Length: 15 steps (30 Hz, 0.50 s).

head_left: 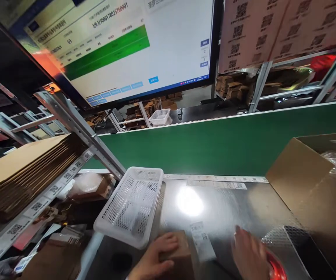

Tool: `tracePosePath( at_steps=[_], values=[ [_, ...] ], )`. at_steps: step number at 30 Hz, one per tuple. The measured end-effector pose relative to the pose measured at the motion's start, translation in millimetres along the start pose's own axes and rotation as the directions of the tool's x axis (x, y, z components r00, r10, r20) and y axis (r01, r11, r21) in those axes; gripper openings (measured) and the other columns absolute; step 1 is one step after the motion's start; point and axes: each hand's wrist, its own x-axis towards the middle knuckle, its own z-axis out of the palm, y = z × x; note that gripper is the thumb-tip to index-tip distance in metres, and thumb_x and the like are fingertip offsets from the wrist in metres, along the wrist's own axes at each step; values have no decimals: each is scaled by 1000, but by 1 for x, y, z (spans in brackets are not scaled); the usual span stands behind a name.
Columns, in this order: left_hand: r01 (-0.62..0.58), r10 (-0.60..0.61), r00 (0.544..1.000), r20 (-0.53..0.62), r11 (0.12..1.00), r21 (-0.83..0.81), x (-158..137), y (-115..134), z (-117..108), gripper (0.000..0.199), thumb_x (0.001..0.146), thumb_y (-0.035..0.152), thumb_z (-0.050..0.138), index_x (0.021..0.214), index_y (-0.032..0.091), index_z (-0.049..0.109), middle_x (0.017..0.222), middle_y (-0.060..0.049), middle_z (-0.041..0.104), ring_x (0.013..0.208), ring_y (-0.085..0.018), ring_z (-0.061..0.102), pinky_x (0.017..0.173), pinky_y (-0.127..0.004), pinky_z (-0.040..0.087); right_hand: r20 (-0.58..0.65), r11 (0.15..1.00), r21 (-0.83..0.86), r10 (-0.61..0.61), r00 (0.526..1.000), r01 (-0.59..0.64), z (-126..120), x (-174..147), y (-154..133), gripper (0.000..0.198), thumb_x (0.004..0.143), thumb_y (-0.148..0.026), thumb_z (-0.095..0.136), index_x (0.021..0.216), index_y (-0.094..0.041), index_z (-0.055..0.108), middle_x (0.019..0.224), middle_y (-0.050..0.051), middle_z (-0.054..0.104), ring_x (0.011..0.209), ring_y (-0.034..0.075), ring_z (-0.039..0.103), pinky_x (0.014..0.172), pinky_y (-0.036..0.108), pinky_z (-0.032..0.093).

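Observation:
My left hand [154, 259] rests on a small brown cardboard box [177, 252] at the near edge of the shiny metal table [223, 202], fingers laid over its top. A white paper label [202, 241] lies on the table just right of the box. My right hand [251, 256] is blurred, fingers spread flat on the table beside the label, next to a sheet of bubble wrap [284, 237] and a red object [277, 268].
A white plastic basket [131, 204] sits tilted at the table's left edge. Flat cardboard sheets [19, 171] fill a shelf at left. An open carton [310, 182] stands at right. A green conveyor wall [228, 144] runs behind, with a monitor [112, 46] above.

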Motion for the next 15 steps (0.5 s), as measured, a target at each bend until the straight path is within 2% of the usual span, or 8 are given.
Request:
tracePosePath(
  at_steps=[1,2,4,6,9,12,15],
  values=[
    [76,-79,997,-28,994,-82,-11,-6,-5,73,92,78,64,149,32,67,163,-13,61,162,-39,42,134,-63,35,130,998,36,-62,990,58,-8,12,-23,57,100,-7,33,151,-1,60,140,28,71,133,38,67,114,51,49],
    [154,-162,986,-49,979,-135,-19,-9,-8,73,93,76,64,149,30,67,164,-14,59,161,-39,43,135,-59,34,272,988,117,-130,953,101,-14,24,-46,60,99,-3,32,154,-3,57,141,26,71,134,35,67,113,47,50],
    [288,-304,947,-102,946,-148,-21,-1,-6,71,92,69,67,149,26,68,162,-14,62,155,-38,53,133,-50,39,360,975,177,-188,914,131,-17,46,-84,61,97,2,34,147,-11,66,141,19,72,131,28,69,103,36,55],
    [394,-393,902,-181,919,-32,-6,16,6,66,93,60,66,148,23,69,149,-14,72,142,-37,65,125,-47,48,387,973,184,-201,900,138,-11,61,-107,63,93,7,35,139,-15,71,144,16,71,131,26,68,94,33,57],
    [513,-449,833,-323,845,150,32,39,38,52,101,50,48,130,18,77,122,-19,81,124,-43,72,114,-58,50,386,979,169,-173,906,115,4,69,-115,60,88,12,37,131,-11,72,144,19,68,136,29,63,90,34,58],
    [508,-432,832,-349,845,166,64,40,71,49,103,48,42,110,19,80,118,-22,79,121,-46,70,111,-63,47,385,976,209,-140,912,61,16,64,-105,52,86,11,41,120,-10,74,140,21,69,137,29,63,92,34,56],
    [457,-391,832,-395,885,86,78,27,90,47,100,45,47,125,19,78,133,-22,75,132,-42,65,121,-59,42,384,946,323,-100,918,-32,21,55,-89,49,87,7,38,115,-15,72,124,18,75,122,27,72,90,35,52]
  ],
)
